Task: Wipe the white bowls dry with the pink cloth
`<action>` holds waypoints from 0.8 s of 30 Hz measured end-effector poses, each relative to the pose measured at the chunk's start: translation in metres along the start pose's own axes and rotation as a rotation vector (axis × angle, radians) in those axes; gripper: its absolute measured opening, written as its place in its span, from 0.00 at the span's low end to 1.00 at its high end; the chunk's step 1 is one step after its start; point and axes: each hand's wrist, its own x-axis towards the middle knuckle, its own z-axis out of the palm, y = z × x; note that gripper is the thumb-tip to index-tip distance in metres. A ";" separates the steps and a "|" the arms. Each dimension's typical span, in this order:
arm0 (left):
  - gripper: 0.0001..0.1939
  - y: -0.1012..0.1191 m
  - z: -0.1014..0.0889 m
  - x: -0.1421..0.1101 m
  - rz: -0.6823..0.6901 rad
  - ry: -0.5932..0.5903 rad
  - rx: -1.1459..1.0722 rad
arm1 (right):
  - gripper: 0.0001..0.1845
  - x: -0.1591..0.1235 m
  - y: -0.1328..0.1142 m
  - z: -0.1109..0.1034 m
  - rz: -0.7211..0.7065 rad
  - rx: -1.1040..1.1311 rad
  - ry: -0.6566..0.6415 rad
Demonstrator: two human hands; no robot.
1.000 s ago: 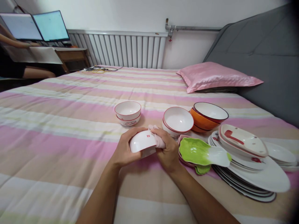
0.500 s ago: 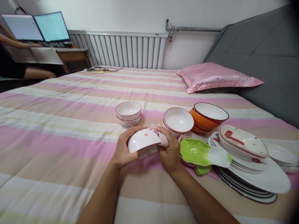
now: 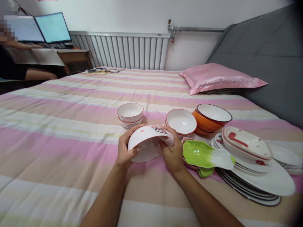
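Observation:
A white bowl (image 3: 146, 151) with a red rim and a red and black print is tilted on its side, its inside facing me. My left hand (image 3: 126, 148) grips its left side, thumb over the rim. At the right side my right hand (image 3: 171, 154) is closed on a pale pink cloth (image 3: 169, 140), which it presses around the bowl's edge. Just beyond stand two stacked white bowls (image 3: 130, 113) on the left. Another stack of white bowls (image 3: 181, 121) with red rims is behind my right hand.
Orange bowls (image 3: 205, 121) stand at the right. Nearer lie a green cabbage-shaped dish (image 3: 201, 154) and a stack of plates (image 3: 279, 179) topped by an oval dish (image 3: 247, 142). A pink pillow (image 3: 220, 77) rests by the headboard. A person (image 3: 14, 63) sits at the desk, far left.
The bowl has tipped so that more of its inside faces me, and its print has turned. My right hand and the cloth have shifted slightly along its edge.

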 end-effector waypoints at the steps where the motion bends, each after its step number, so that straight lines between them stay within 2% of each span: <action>1: 0.31 0.000 0.002 0.000 -0.009 0.017 -0.040 | 0.19 0.000 0.000 0.000 0.019 0.014 0.002; 8: 0.28 0.001 0.014 -0.001 -0.011 0.118 -0.239 | 0.21 -0.001 0.003 0.003 0.173 0.064 0.001; 16: 0.27 -0.002 0.011 -0.002 0.000 0.202 -0.312 | 0.20 -0.005 -0.001 0.011 0.347 0.138 -0.069; 24: 0.21 -0.004 0.008 -0.001 -0.039 0.347 -0.372 | 0.22 -0.012 0.003 0.016 0.391 0.220 -0.213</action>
